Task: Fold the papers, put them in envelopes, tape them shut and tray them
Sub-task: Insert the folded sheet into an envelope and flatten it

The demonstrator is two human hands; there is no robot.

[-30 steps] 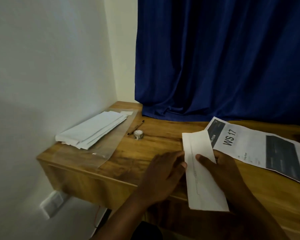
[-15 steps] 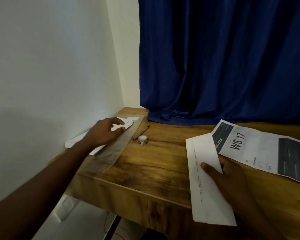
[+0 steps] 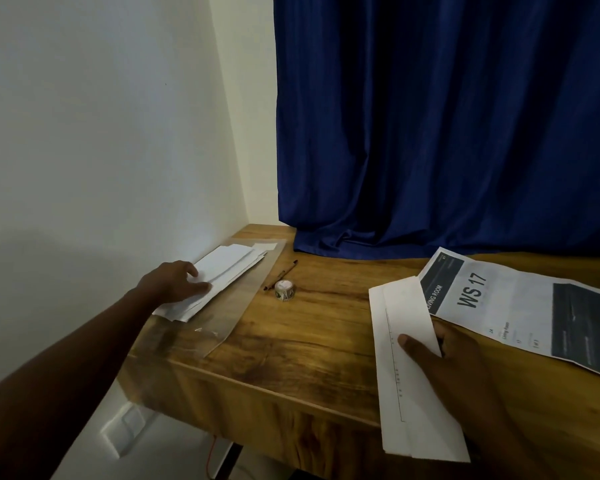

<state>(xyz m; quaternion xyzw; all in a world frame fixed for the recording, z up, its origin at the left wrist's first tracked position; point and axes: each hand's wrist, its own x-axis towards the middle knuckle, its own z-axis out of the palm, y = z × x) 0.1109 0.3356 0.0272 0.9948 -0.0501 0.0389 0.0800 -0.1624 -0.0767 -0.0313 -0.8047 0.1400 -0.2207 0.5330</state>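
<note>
A folded white paper (image 3: 409,393) lies at the table's front right, its near end over the edge. My right hand (image 3: 454,362) holds it, thumb on top and fingers underneath. A stack of white envelopes (image 3: 232,266) lies at the far left by the wall on a clear plastic tray (image 3: 236,306). My left hand (image 3: 174,282) is stretched out with its fingers resting on the near end of that stack. A small tape roll (image 3: 284,289) stands between the stack and the folded paper.
A pen (image 3: 281,274) lies just behind the tape roll. A printed sheet marked WS 17 (image 3: 520,306) is spread at the right, partly under the folded paper. A blue curtain (image 3: 430,133) hangs behind the wooden table (image 3: 309,341). A white wall (image 3: 101,133) borders the left side.
My left hand left the folded paper and reached left onto the envelope stack, then slid a little nearer along it. My right hand kept hold of the folded paper.
</note>
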